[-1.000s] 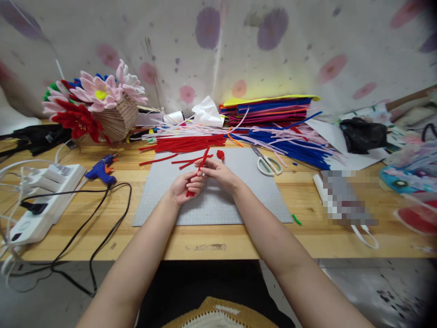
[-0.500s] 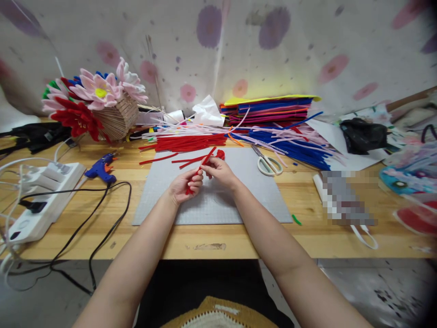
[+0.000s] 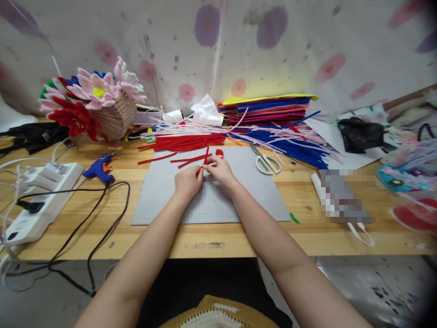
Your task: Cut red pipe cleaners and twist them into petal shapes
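Left hand (image 3: 189, 182) and right hand (image 3: 221, 169) pinch red stem (image 3: 206, 155); loose strips (image 3: 196, 159) crowd them at ten o'clock, scissors (image 3: 262, 158) clear at three.

We can read no text, label, brand or number here; the pixelated object (image 3: 343, 200) at right shows only blocks.

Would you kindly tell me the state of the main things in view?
Left hand: closed on red strip
Right hand: pinching red strip
Red strip: upper end sticking out
Scissors: lying down, unheld
Glue gun: lying down, unheld
Power strip: plugs inserted
Basket: tilted, holding flowers
Mat: lying flat
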The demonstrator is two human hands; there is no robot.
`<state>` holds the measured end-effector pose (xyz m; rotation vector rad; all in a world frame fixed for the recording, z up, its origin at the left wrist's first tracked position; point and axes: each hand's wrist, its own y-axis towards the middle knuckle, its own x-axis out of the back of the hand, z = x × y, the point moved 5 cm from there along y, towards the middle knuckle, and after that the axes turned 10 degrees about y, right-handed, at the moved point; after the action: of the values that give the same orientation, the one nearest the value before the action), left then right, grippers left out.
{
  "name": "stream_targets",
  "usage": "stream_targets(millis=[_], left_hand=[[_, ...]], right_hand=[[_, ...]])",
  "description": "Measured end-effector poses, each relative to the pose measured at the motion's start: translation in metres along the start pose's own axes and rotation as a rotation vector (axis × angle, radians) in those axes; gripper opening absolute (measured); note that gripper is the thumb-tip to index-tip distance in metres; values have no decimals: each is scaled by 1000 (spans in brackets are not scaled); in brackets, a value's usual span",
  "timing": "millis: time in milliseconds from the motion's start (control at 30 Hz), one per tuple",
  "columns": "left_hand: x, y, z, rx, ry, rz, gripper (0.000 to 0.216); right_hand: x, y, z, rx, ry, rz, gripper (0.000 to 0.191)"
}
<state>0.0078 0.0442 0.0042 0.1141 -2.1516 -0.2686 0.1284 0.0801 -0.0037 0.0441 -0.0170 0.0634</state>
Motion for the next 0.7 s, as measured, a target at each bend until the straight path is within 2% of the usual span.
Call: stream_targets(millis=[67, 133, 233, 300, 367, 467, 600, 700], left_hand=[[-5, 0, 6, 170, -399, 135, 22], [-12, -3, 8, 360, -866, 343, 17], [-13, -10, 0, 544, -1430, 645, 16], [-9, -15, -5, 589, -1653, 786, 18], [-6, -17, -6, 606, -1767, 857, 20], [-5, -20, -7, 611, -1820, 893, 18], [-6, -20, -9, 568, -1755, 897, 15], [-10, -17, -7, 554, -1584, 798, 10]], right_hand=[[7, -1, 9, 78, 143, -6, 38], [13, -1, 16, 144, 272, 25, 52], [13, -2, 20, 207, 282, 197, 43], [8, -5, 22, 267, 146, 307, 31], [3, -8, 26, 374, -56, 316, 22], [-2, -13, 36, 535, -314, 227, 17], [-6, -15, 42, 604, -370, 253, 16], [-5, -14, 43, 596, -373, 292, 15]])
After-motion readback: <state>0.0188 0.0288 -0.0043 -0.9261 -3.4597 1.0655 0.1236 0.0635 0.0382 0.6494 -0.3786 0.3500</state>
